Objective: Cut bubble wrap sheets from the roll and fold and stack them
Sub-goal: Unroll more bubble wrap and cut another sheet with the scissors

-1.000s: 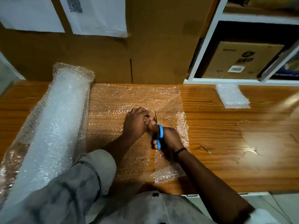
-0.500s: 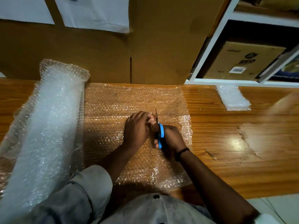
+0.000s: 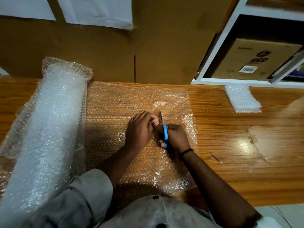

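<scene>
On bubble wrap sheet [image 3: 118, 104], right hand [image 3: 177, 137] gripping blue scissors [image 3: 165, 134], blades half hidden, left hand [image 3: 139, 129] pinching sheet

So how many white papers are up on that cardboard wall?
2. The left paper is at the top-left corner on the cardboard; the right paper hangs beside it. The frame crops both, so more may be hidden above.

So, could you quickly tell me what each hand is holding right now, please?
Left hand: closed, pinching the bubble wrap sheet.
Right hand: closed, gripping the blue scissors.
</scene>
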